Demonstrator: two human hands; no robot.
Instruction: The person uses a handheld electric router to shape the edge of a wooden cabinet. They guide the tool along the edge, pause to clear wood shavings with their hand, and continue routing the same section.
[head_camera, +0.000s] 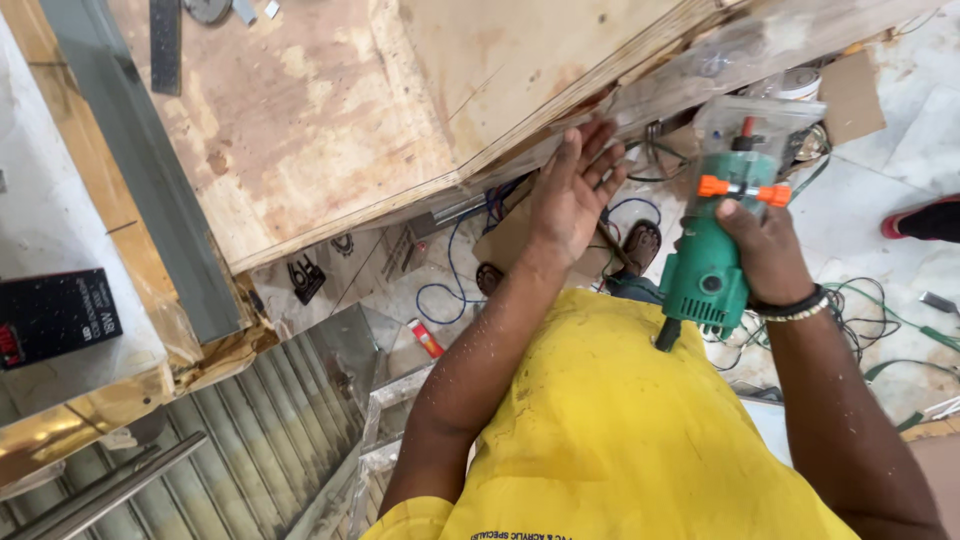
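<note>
Yellow shirt (610, 430) hides floor beneath; trimmer (715, 250) base blurred.

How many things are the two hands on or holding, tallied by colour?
Green: 1, the green plastic trim router with orange knobs, gripped by the right hand.
Clear: 1, the clear acrylic sheet edge, under the flat left hand.
Total: 2

A yellow short-sleeved shirt (620, 430) with dark lettering, and a black-and-white beaded wristband (792, 305).
</note>
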